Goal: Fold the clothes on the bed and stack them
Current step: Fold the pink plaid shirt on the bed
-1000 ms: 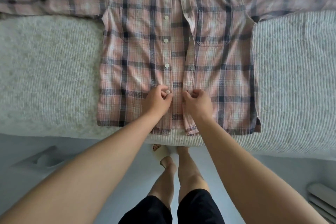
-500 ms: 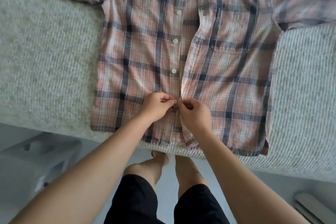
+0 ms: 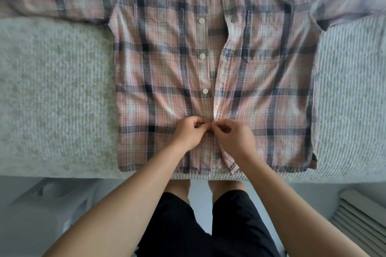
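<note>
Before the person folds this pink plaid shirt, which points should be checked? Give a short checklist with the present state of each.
1. Pink plaid button-up shirt lies flat, front up, on the pale textured bed cover: ok.
2. Both sleeves spread sideways: ok.
3. Left hand and right hand pinch the front edges near the hem: ok.
4. Button under the fingers fastened: cannot tell.
5. Upper white buttons fastened: not ok, front edges are apart.
6. Hem on the bed, not hanging off: ok.
</note>
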